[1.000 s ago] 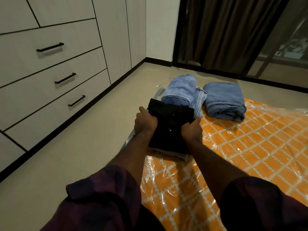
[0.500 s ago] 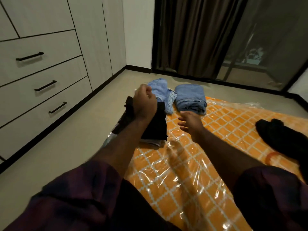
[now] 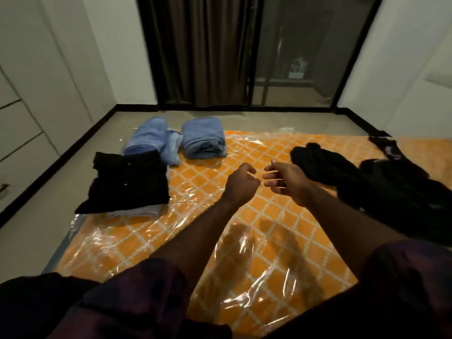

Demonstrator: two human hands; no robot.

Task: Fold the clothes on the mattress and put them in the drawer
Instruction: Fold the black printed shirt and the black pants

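A folded black garment (image 3: pixel 127 182) lies on a small stack at the left edge of the orange plastic-wrapped mattress (image 3: pixel 244 241). Behind it sit two folded blue jeans, one (image 3: pixel 150 140) at the corner and one (image 3: pixel 204 138) to its right. Unfolded black clothes (image 3: pixel 367 182) are heaped at the right. My left hand (image 3: pixel 241 184) hovers over the mattress middle with fingers loosely curled, holding nothing. My right hand (image 3: pixel 285 182) is beside it, fingers spread and relaxed, just left of the black heap, touching nothing.
White drawers (image 3: pixel 17 143) line the left wall, across a strip of grey floor (image 3: pixel 49 216). Dark curtains (image 3: pixel 200 50) and a glass sliding door (image 3: pixel 305 57) stand at the back. Another dark garment (image 3: pixel 389 150) lies at the far right of the mattress.
Both hands have let go of the folded black garment, which stays on the stack. My hands moved right over the mattress middle, and the view swung right toward the black heap.
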